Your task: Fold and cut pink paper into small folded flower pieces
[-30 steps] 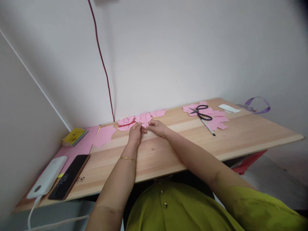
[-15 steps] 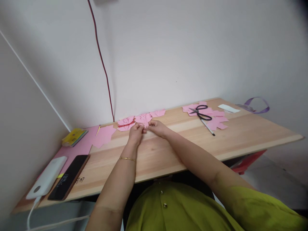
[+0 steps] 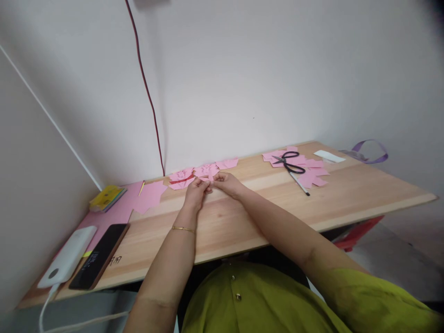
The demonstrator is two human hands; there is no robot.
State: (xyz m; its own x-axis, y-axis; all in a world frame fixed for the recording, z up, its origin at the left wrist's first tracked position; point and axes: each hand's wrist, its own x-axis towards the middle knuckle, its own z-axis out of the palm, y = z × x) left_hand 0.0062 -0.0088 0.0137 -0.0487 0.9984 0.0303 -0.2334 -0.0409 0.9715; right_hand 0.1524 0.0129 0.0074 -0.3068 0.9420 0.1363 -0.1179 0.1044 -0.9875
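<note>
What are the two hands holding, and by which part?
A small folded pink paper piece, pinched at its near edge by the fingertips of the left hand and right hand.

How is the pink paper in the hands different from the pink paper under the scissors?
The small creased pink paper piece is pinched by the left hand and right hand; the spread pile of pink paper pieces lies untouched. The held piece looks small and folded; the pile is wider and flat, with black scissors on it. Both are pink, over the wooden table.
</note>
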